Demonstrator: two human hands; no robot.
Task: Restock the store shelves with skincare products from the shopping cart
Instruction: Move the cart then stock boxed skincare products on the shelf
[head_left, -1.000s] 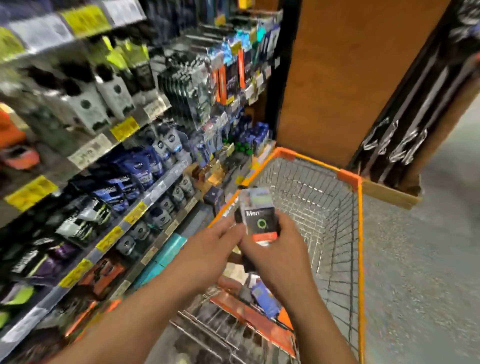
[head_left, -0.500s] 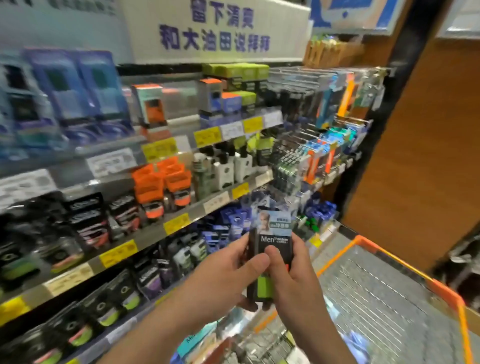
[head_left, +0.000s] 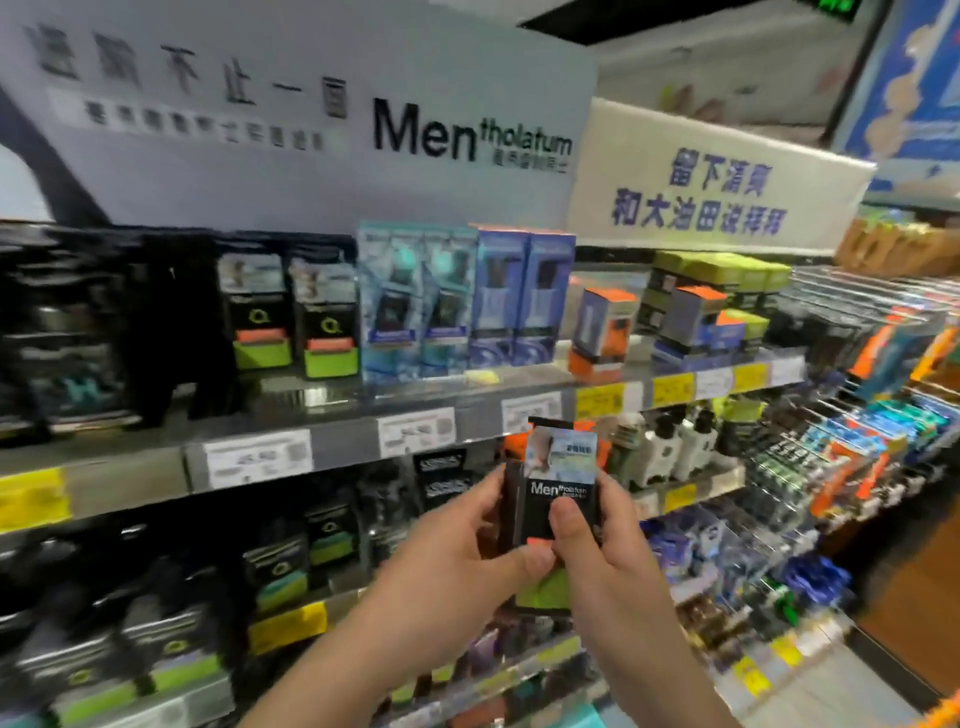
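A black Mentholatum Men box (head_left: 558, 478) with a pale picture on top and a green band at the bottom is upright in front of the shelves. My left hand (head_left: 457, 566) grips its left side and lower front. My right hand (head_left: 602, 556) grips its right side, thumb across the front. Two matching black-and-green boxes (head_left: 288, 317) stand on the top shelf (head_left: 343, 400) at upper left. The shopping cart is nearly out of view; only an orange corner (head_left: 943, 714) shows at the bottom right.
Blue boxes (head_left: 467, 301) and orange-topped boxes (head_left: 602, 325) fill the top shelf to the right. White bottles (head_left: 670, 441) stand on the second shelf. Hanging packs on pegs (head_left: 852, 452) fill the right side. Lower shelves hold dark tubes and boxes.
The view has swung up and left from the cart to the shelves. Both hands have raised the box to second-shelf height and still hold it.
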